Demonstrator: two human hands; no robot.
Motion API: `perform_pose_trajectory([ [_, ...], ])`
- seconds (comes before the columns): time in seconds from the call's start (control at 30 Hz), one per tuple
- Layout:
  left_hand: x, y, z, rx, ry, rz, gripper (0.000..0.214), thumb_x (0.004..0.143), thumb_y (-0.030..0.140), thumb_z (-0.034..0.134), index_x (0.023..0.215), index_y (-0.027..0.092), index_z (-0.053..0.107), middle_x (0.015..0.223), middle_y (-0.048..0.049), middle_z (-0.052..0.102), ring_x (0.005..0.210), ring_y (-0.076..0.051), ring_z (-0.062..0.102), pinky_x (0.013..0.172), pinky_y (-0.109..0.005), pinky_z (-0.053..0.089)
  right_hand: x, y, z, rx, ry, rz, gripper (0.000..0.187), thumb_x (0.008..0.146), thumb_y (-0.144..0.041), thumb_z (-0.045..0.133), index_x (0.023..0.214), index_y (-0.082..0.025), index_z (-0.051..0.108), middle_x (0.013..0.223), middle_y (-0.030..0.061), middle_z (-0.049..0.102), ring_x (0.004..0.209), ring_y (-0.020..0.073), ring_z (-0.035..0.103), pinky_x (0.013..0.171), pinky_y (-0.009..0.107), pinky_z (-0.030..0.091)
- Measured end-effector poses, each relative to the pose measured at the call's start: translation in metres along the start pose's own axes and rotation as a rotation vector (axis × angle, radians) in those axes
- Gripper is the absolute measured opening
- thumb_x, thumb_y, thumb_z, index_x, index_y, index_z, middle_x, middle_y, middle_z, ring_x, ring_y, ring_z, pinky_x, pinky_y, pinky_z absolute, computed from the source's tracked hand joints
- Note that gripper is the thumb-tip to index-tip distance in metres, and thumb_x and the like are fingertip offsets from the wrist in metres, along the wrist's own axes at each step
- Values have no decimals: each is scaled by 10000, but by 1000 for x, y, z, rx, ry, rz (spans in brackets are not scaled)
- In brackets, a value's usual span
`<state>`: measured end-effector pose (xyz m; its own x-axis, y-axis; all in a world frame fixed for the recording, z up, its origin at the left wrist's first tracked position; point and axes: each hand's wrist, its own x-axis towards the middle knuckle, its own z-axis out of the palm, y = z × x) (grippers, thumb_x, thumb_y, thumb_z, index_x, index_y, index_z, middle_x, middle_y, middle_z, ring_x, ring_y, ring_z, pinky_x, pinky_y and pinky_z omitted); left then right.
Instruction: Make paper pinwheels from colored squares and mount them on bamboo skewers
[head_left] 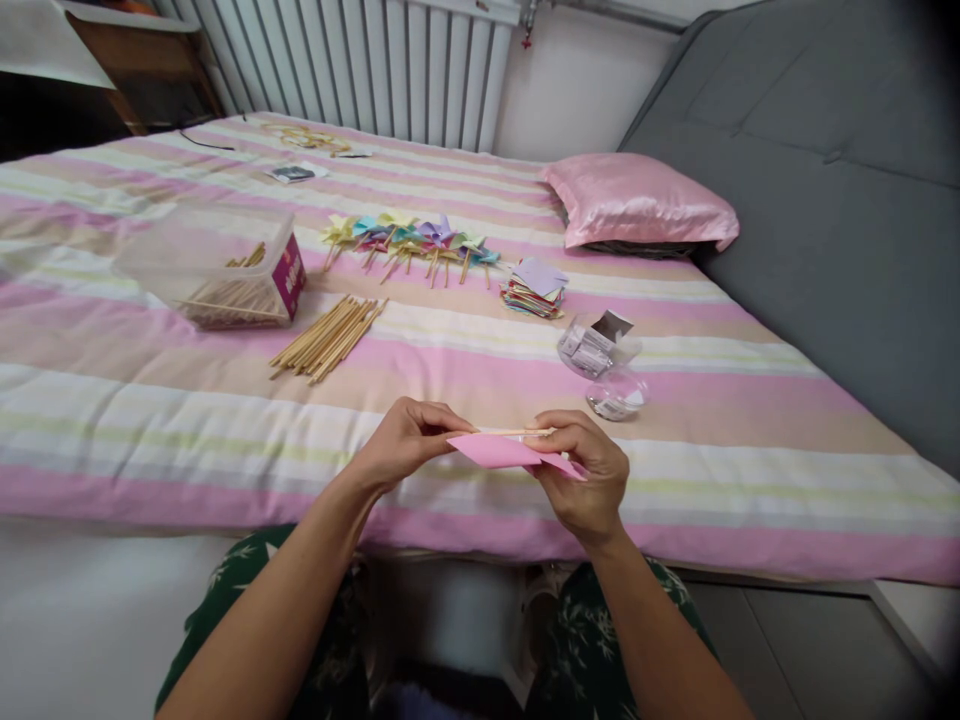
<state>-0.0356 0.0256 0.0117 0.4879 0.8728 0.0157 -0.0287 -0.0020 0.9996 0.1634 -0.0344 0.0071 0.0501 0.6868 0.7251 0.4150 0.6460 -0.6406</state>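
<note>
Low over the near edge of the bed, a piece of pink paper (pixel 495 452) is held between my two hands, partly bent. A thin pale stick (pixel 501 432) runs along the paper's far edge. My left hand (pixel 405 440) pinches the left end, thumb and forefinger pressed together. On the other side, my right hand (pixel 589 465) grips the paper and the stick's right end, its thumb on top. Fingers hide where stick and paper meet. Beyond the hands lie a bundle of wooden sticks (pixel 330 338) and a stack of coloured paper squares (pixel 534 288).
Several paper pinwheels (pixel 409 240) lie mid-bed. A clear plastic box (pixel 232 270) of sticks stands left. Two small clear containers (pixel 592 345) sit to the right. A pink pillow (pixel 641 200) rests by the grey headboard (pixel 817 200); a radiator (pixel 375 70) is behind.
</note>
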Motion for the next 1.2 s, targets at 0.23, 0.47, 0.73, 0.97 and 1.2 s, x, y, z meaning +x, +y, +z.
perform_pose_trajectory([
  [0.23, 0, 0, 1, 10, 7, 1, 157, 602, 253, 777, 723, 155, 759, 693, -67, 682, 635, -140, 586, 565, -213, 442, 1, 0, 0, 13, 7, 1, 135, 698, -126, 693, 775, -222, 639, 830, 35, 654, 759, 174, 634, 648, 311, 519],
  [0.47, 0, 0, 1, 15, 9, -5, 179, 594, 273, 779, 719, 146, 757, 698, -77, 688, 634, -151, 593, 564, -223, 452, 1, 0, 1, 0, 13, 7, 100, 704, -157, 694, 759, -221, 641, 818, 38, 659, 743, 180, 640, 635, 313, 525],
  [0.73, 0, 1, 2, 37, -3, 3, 166, 621, 283, 764, 700, 138, 754, 656, -64, 663, 606, -133, 570, 547, -215, 438, 1, 0, 2, 34, 36, 9, 115, 704, -115, 667, 747, -220, 645, 797, 31, 654, 722, 170, 630, 622, 307, 515],
  [0.97, -1, 3, 1, 63, -16, 0, 198, 605, 315, 771, 702, 143, 755, 673, -74, 669, 623, -148, 574, 563, -233, 445, -3, 4, 1, 54, 50, 24, 110, 693, -141, 684, 750, -224, 639, 804, 33, 666, 724, 179, 637, 613, 311, 516],
  [1.2, -1, 1, 0, 70, -40, 10, 183, 638, 307, 752, 701, 134, 755, 643, -67, 652, 602, -133, 549, 532, -220, 406, -3, 0, 4, 100, 92, 60, 157, 694, -106, 679, 713, -210, 563, 792, 23, 646, 714, 159, 632, 594, 269, 502],
])
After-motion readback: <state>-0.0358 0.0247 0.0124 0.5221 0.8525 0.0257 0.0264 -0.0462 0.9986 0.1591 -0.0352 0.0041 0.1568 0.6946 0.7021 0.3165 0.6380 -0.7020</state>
